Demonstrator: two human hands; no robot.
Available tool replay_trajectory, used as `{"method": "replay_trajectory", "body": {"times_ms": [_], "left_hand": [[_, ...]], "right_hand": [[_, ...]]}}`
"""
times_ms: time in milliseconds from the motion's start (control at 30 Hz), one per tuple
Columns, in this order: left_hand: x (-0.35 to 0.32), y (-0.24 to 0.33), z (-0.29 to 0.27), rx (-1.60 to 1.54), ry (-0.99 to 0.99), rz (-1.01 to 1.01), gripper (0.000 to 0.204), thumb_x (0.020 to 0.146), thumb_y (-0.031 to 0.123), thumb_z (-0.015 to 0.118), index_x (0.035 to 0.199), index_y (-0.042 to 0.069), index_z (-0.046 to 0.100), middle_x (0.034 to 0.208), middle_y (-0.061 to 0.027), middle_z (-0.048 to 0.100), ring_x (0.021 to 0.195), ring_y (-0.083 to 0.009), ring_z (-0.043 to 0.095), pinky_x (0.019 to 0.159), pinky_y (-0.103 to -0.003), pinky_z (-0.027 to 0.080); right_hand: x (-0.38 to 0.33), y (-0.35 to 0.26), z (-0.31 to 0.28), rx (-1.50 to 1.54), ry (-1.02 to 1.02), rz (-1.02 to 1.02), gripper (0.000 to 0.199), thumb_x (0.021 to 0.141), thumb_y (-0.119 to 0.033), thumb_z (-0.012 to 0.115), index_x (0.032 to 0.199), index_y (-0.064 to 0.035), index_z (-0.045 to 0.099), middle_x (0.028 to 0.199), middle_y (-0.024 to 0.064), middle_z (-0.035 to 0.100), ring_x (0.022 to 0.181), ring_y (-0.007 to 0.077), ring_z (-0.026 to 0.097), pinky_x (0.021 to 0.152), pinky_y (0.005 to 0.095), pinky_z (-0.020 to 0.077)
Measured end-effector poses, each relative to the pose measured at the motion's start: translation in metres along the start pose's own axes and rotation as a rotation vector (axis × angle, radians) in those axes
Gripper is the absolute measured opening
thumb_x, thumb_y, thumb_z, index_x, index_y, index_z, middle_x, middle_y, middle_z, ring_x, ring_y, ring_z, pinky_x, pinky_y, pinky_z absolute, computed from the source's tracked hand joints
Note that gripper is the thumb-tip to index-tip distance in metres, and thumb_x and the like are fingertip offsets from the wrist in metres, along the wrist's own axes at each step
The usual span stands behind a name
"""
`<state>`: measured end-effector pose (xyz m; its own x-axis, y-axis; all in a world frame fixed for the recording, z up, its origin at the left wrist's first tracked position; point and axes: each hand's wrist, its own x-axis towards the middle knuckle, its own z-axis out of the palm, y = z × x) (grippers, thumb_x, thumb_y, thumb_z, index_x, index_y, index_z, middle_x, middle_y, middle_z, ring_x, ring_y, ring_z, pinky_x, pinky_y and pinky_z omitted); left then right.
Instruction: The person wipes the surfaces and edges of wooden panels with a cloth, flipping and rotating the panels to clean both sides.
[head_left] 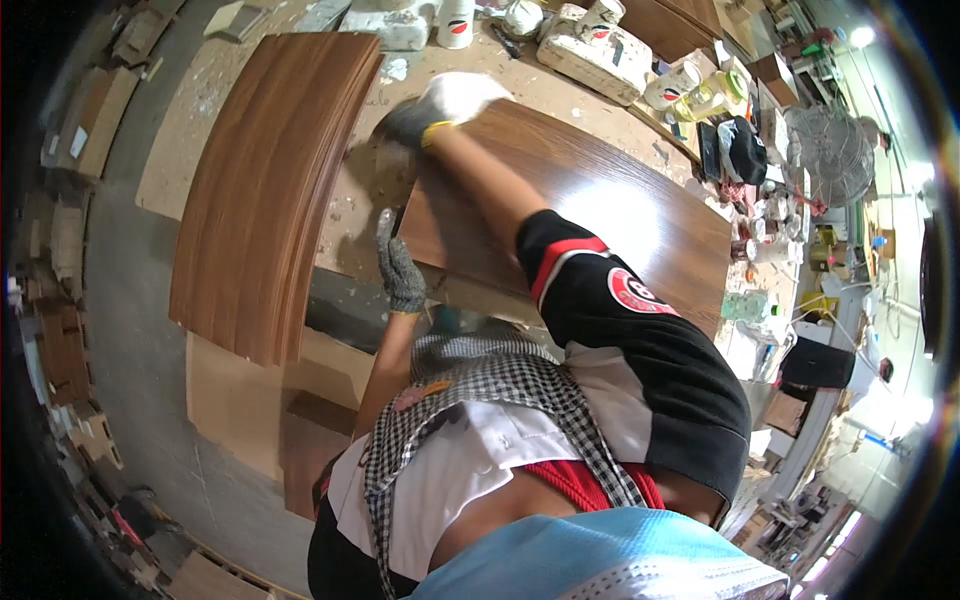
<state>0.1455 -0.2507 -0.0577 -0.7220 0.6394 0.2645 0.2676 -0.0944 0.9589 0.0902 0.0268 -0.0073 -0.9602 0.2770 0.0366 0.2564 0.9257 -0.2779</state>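
Open counter [352, 205] lay left of panel [610, 185]. Left hand [402, 272] stretched open by edge; right hand [411, 124] at far corner, grip unclear.

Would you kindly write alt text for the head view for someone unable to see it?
The person's gloved right hand, blurred beside a white item, reaches across a glossy brown board; the gloved left hand is near the board's edge. Brown panels are stacked to the left.

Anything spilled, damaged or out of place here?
The workbench looks stained: a pale blotch and scattered specks show beside the brown panel stack, perhaps old residue. The panel by the right hand shows no clear damage, though glare hides part.
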Motion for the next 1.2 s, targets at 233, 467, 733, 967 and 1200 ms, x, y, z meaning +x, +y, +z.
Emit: {"method": "replay_trajectory", "body": {"times_ms": [233, 467, 733, 967, 1200], "left_hand": [[0.004, -0.001, -0.009, 0.076, -0.038, -0.196, 0.054, 0.106, 0.026, 0.044, 0.149, -0.005, 0.037, 0.153, -0.0171, 0.041, 0.140, -0.0283, 0.040, 0.118, -0.040, 0.028], [0.092, -0.065, -0.025, -0.189, -0.268, -0.311, 0.035, 0.103, 0.015, 0.051, 0.131, -0.005, 0.056, 0.129, -0.0151, 0.063, 0.116, -0.0240, 0.061, 0.098, -0.036, 0.050], [0.132, 0.114, -0.022, 0.190, -0.348, 0.079, 0.031, 0.094, 0.019, 0.069, 0.117, -0.002, 0.070, 0.118, -0.0131, 0.072, 0.101, -0.0259, 0.067, 0.090, -0.037, 0.052], [0.060, 0.267, 0.026, 0.473, -0.540, 1.025, 0.029, 0.089, 0.018, 0.073, 0.110, -0.002, 0.071, 0.125, -0.0156, 0.065, 0.117, -0.0324, 0.058, 0.101, -0.043, 0.046], [0.069, 0.205, 0.011, 0.362, -0.313, 0.012, 0.045, 0.103, 0.036, 0.049, 0.126, -0.001, 0.062, 0.130, -0.0174, 0.062, 0.123, -0.0314, 0.056, 0.105, -0.040, 0.044]], "right_hand": [[-0.068, -0.099, -0.040, -0.059, -0.062, 0.088, 0.033, 0.087, -0.020, 0.061, 0.117, -0.0240, 0.074, 0.109, 0.0081, 0.075, 0.103, 0.0275, 0.071, 0.085, 0.0448, 0.0568], [-0.197, -0.099, -0.081, 0.302, 0.358, 0.301, 0.028, 0.087, -0.023, 0.065, 0.113, -0.0211, 0.074, 0.104, 0.0139, 0.073, 0.095, 0.0350, 0.070, 0.080, 0.0469, 0.0559], [-0.279, -0.124, -0.134, 0.597, 0.794, 0.384, 0.044, 0.094, -0.037, 0.064, 0.132, -0.0155, 0.062, 0.131, 0.0161, 0.061, 0.124, 0.0335, 0.056, 0.103, 0.0422, 0.0467], [-0.274, -0.082, -0.144, 0.784, 0.729, 0.006, 0.051, 0.092, -0.033, 0.067, 0.136, -0.0085, 0.057, 0.136, 0.0199, 0.058, 0.124, 0.0316, 0.057, 0.106, 0.0395, 0.0435], [-0.317, -0.090, -0.225, 0.030, 0.189, 0.806, 0.026, 0.086, -0.038, 0.064, 0.095, -0.0163, 0.075, 0.093, 0.0152, 0.072, 0.098, 0.0262, 0.070, 0.079, 0.0450, 0.0521]]}}
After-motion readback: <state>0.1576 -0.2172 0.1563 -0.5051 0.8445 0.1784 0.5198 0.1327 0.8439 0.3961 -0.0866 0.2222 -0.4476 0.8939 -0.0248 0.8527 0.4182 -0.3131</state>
